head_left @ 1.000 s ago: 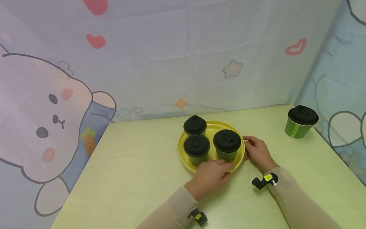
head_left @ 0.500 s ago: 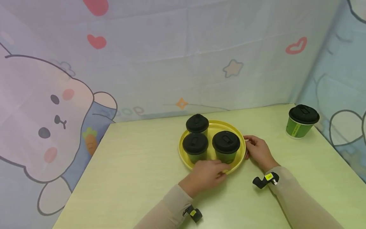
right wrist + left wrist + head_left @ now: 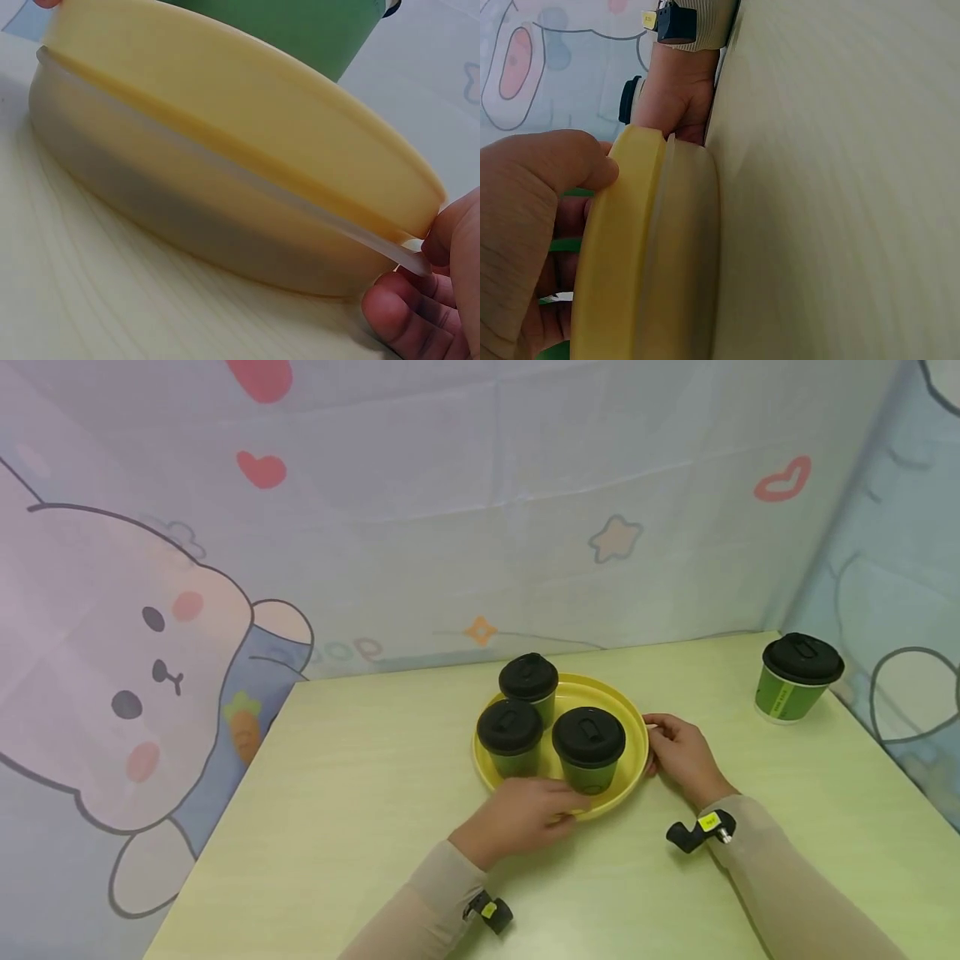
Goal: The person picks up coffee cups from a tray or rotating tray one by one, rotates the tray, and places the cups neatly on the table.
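Note:
A round yellow rotating tray (image 3: 577,692) bears three green paper cups with black lids: a back cup (image 3: 528,680), a left front cup (image 3: 510,732) and a right front cup (image 3: 588,740). My left hand (image 3: 517,817) pinches the tray's front rim; in the left wrist view its thumb presses the yellow outer wall (image 3: 615,247) and the fingers reach inside. At the right side, my right hand (image 3: 681,760) grips the edge of the pale translucent base (image 3: 180,199) beneath the yellow part, between thumb and fingers.
Another green cup with a black lid (image 3: 801,677) stands at the table's back right corner. The pale yellow-green table (image 3: 337,793) meets a cartoon-printed cloth (image 3: 420,527) at the back. Each sleeve carries a small black camera.
The tray has turned clockwise: the back cup has shifted right, the right front cup left and nearer. My left hand has slid left with the front rim. My right hand stays almost still.

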A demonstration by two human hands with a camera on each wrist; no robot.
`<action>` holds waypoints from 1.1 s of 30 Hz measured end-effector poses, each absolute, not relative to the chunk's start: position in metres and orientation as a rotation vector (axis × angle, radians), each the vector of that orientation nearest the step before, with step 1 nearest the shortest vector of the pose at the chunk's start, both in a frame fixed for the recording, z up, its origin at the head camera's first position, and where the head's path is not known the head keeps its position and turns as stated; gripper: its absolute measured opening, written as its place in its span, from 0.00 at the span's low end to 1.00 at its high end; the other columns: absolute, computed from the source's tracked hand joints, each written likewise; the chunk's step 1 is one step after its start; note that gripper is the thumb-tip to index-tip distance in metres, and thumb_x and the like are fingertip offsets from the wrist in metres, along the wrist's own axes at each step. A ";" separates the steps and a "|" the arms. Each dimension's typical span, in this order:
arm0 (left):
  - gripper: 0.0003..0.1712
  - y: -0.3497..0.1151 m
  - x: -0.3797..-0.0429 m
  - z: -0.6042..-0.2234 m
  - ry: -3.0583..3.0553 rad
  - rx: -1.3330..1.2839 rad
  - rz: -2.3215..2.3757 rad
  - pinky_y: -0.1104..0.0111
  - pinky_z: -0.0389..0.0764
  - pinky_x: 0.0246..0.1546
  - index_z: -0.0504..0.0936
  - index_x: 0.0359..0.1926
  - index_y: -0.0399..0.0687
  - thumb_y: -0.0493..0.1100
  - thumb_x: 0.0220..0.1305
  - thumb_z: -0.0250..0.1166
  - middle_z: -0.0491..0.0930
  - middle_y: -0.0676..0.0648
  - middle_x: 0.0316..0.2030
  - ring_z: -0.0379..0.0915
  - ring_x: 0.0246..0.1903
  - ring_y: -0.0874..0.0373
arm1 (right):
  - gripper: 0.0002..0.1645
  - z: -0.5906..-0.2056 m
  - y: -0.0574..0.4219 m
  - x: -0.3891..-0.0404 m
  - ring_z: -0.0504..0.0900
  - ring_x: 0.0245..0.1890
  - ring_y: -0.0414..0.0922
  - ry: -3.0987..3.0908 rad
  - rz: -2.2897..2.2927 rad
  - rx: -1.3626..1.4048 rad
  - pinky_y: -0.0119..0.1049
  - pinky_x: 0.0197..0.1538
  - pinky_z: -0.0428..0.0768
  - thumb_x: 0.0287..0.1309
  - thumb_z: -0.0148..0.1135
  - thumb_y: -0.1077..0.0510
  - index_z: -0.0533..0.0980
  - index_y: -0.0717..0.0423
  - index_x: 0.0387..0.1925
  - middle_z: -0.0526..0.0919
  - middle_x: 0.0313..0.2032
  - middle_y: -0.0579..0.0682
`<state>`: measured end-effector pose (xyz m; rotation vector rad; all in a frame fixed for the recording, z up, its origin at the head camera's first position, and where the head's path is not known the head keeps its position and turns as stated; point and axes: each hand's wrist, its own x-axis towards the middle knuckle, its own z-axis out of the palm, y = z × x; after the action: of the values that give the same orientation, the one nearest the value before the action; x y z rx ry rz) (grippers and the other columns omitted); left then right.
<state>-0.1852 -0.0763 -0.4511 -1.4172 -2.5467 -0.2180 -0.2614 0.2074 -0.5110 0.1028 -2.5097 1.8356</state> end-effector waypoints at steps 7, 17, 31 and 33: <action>0.14 -0.086 -0.184 -0.453 -2.537 -1.419 -0.239 0.75 0.78 0.41 0.86 0.53 0.61 0.45 0.67 0.66 0.83 0.61 0.42 0.79 0.40 0.67 | 0.23 -0.512 0.206 -0.262 0.80 0.22 0.45 -2.514 1.823 0.112 0.36 0.29 0.81 0.74 0.51 0.57 0.72 0.67 0.62 0.80 0.32 0.56; 0.12 -0.102 -0.188 -0.458 -2.490 -1.453 -0.319 0.76 0.75 0.43 0.87 0.50 0.59 0.43 0.67 0.66 0.82 0.58 0.39 0.75 0.38 0.66 | 0.24 -0.510 0.206 -0.260 0.80 0.22 0.44 -2.518 1.822 0.104 0.36 0.30 0.81 0.74 0.51 0.55 0.72 0.66 0.63 0.79 0.33 0.56; 0.11 -0.113 -0.189 -0.458 -2.512 -1.418 -0.390 0.73 0.75 0.47 0.89 0.46 0.55 0.41 0.64 0.68 0.82 0.57 0.37 0.75 0.36 0.63 | 0.24 -0.511 0.207 -0.261 0.81 0.22 0.45 -2.520 1.819 0.114 0.36 0.30 0.81 0.74 0.51 0.56 0.72 0.66 0.63 0.79 0.33 0.57; 0.10 -0.115 -0.190 -0.458 -2.516 -1.416 -0.385 0.73 0.75 0.47 0.89 0.46 0.55 0.41 0.64 0.68 0.82 0.57 0.37 0.75 0.36 0.63 | 0.23 -0.511 0.207 -0.261 0.81 0.22 0.45 -2.530 1.806 0.110 0.35 0.30 0.81 0.74 0.50 0.56 0.72 0.66 0.63 0.79 0.32 0.57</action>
<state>-0.1899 -0.1152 -0.4577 -1.4158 -2.5158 -0.3851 -0.2610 0.2069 -0.5109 0.1102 -2.5297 1.8063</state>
